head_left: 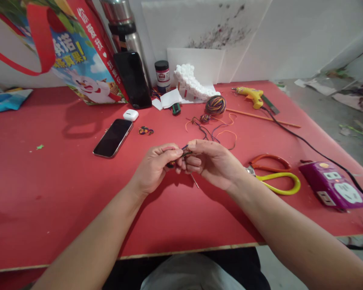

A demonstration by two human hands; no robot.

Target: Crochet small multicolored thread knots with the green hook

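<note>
Both hands meet above the middle of the red table. Between the thumb and fingers of my left hand is a small dark crocheted yarn piece with orange spots, mostly covered. My right hand is closed, its thumb and forefinger pinching dark yarn beside the left thumb. A thin metal crochet hook sticks out below the fingers; its tip is hidden. Past the hands lie a multicoloured yarn ball, a smaller yarn ball and loose orange and purple strands.
Scissors with yellow and red handles lie by my right forearm, near a purple power box. A yellow glue gun trails a black cord. To the left are a phone, an earbud case and a gift bag.
</note>
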